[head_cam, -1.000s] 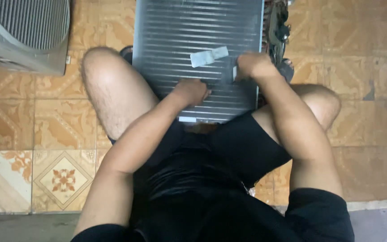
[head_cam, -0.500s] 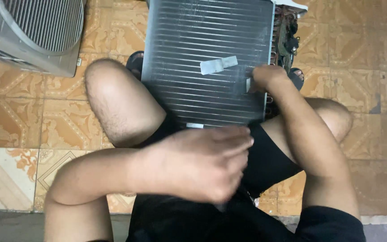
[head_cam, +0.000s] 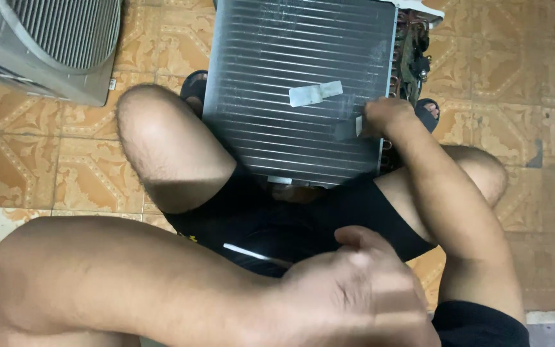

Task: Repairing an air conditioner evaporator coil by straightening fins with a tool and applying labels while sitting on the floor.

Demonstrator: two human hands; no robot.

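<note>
We sit on a floor [head_cam: 534, 77] of orange-brown patterned tiles, with a paler tile at the lower left. At the upper left stands a grey fan housing [head_cam: 46, 45] with a slatted grille, well apart from our work.

Between our bare knees leans a finned coil [head_cam: 297, 90], a grey metal panel of close horizontal fins, its lower edge resting at our black shorts [head_cam: 303, 225]. A strip of pale tape [head_cam: 315, 94] lies slanted on its face, and along its right edge we see copper tube bends and wiring [head_cam: 412, 51].

Our right hand [head_cam: 383, 115] rests on the coil's right edge, fingers curled against the fins by a small white tag; we cannot tell whether it pinches anything. Our left hand [head_cam: 361, 289] hovers close below the camera, blurred, loosely curled and empty as far as we see, away from the coil.
</note>
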